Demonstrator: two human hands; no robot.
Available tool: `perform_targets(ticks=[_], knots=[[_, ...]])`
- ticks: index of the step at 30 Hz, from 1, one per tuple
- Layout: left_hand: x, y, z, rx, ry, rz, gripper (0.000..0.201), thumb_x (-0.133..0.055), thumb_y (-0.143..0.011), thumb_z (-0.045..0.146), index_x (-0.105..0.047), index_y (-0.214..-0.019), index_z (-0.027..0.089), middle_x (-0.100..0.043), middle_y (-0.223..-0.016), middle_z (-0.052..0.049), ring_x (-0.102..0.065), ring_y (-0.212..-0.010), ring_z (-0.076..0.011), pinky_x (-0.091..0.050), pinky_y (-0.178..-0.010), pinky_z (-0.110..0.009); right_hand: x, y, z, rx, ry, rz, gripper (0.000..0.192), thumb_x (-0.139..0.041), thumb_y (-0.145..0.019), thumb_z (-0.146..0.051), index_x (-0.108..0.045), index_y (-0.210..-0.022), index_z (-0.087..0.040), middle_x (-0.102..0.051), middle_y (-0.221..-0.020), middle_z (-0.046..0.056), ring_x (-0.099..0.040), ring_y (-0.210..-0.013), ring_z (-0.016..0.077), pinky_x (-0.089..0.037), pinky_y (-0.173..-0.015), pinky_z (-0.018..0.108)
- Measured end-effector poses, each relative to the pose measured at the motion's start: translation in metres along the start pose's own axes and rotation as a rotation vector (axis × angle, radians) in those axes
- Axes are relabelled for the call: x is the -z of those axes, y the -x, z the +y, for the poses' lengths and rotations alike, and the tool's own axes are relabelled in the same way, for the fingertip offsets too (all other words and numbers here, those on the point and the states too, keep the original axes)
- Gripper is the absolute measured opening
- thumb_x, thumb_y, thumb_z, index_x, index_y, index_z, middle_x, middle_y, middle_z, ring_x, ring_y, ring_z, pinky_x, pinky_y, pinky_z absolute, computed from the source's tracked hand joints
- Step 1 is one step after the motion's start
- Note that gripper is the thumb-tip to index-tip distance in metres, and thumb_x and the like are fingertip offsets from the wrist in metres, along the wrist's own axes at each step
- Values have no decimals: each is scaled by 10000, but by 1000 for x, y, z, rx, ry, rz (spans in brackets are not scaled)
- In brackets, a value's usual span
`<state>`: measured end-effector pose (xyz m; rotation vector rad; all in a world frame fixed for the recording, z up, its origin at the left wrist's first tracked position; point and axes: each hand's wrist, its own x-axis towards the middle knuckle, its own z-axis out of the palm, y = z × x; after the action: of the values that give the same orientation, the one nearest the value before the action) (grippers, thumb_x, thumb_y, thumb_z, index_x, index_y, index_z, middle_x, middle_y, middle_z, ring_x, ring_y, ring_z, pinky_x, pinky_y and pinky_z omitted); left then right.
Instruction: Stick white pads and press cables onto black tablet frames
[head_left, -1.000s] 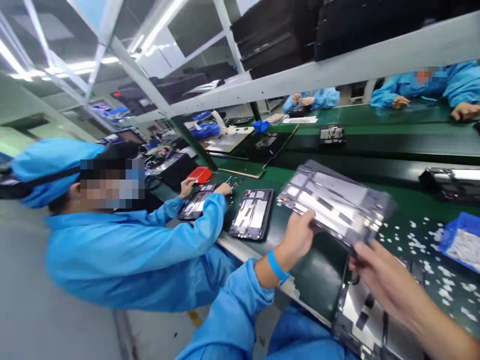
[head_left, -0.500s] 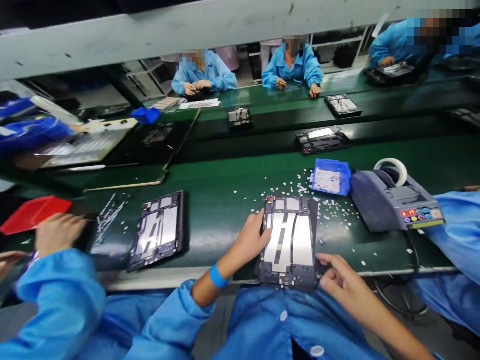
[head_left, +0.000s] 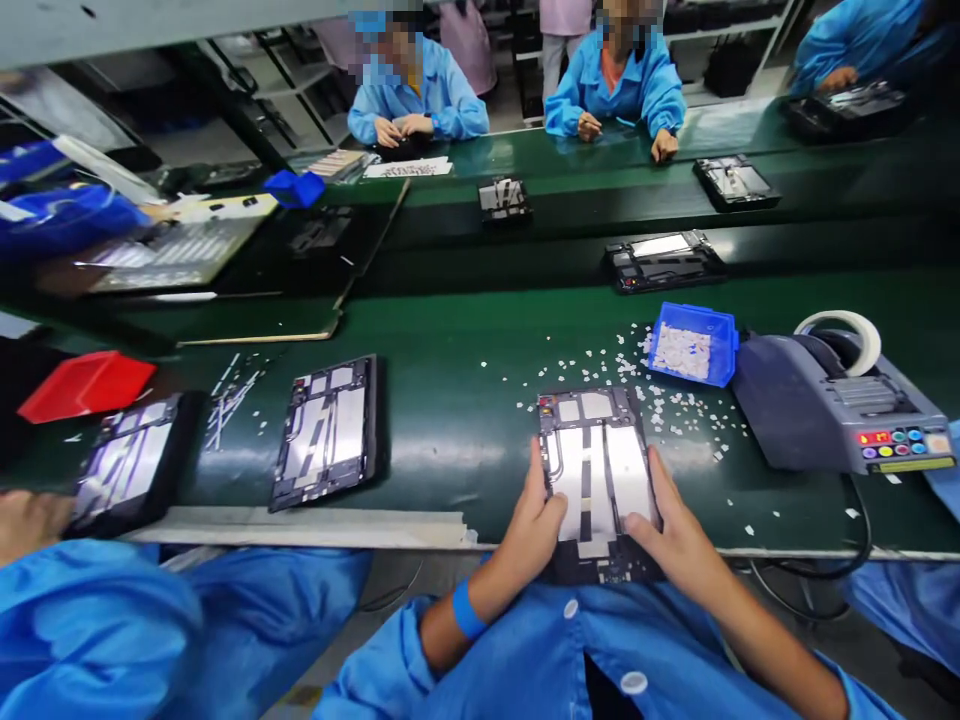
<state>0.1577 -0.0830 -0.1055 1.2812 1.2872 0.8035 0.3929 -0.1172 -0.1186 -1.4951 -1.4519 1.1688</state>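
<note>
1. Dark rectangular tablet frame with silver inner plates (head_left: 596, 480) lay at the near edge of the green surface (head_left: 450, 420), its long axis pointing away from the person.
2. Left hand (head_left: 529, 530) pressed its left edge, grip narrow around it.
3. Right hand (head_left: 671, 535) clasped the right edge, equally near.

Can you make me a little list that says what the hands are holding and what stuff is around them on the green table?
left hand: grips the left edge of the tablet frame
right hand: grips the right edge of the same frame
frame position: flat at the near edge of the green bench
blue bin: behind the frame to the right, full of small white pieces
tape dispenser: right of the bin
second frame: lies to the left, untouched
</note>
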Motion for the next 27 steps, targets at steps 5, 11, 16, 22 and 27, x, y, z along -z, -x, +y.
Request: perform_targets(ticks=[5,11,16,22,27], knots=[[20,-14,12,-122,-176,32,742,-519,-979,221,-261,-1675,210,-380,-1689,-137,-427,-1519,-280,-394,-1241,-456,19,0,3,-42,-14,27,898,-621,-981,-561,-173,-1714,-300,-244,-1758,100,-258,-1609,335,-239,-1294,586],[64,-89,64,-523,-845,155,295,-531,-1035,230,-726,-1255,203,-701,-1096,-104,-623,-1031,-263,-514,-922,-431,44,-23,-34,119,61,187,620,-616,-1003,-462,-449,-1589,-344,-457,-1645,90,-461,-1491,307,-406,-1205,547],[56,-118,69,-645,-1157,100,187,-609,-1016,248,-775,-1094,208,-712,-1019,-97,-598,-903,-260,-473,-772,-400,35,-41,-64,273,163,119,456,-634,-979,-378,-627,-1429,-302,-549,-1559,93,-508,-1443,293,-441,-1177,502],[58,-115,50,-819,-860,136,174,-564,-1031,194,-736,-1030,218,-705,-1015,-67,-629,-980,-218,-500,-867,-366,12,-109,-92,262,161,-8,282,-559,-997,-270,-761,-1192,-243,-781,-1181,69,-720,-1065,228,-558,-960,390],[54,-108,48,-749,-614,160,170,-573,-1009,215,-740,-993,243,-705,-996,-49,-637,-964,-199,-515,-870,-347,-11,-158,-107,207,132,-284,198,-602,-927,-162,-781,-995,-211,-809,-952,16,-724,-835,167,-528,-747,273]])
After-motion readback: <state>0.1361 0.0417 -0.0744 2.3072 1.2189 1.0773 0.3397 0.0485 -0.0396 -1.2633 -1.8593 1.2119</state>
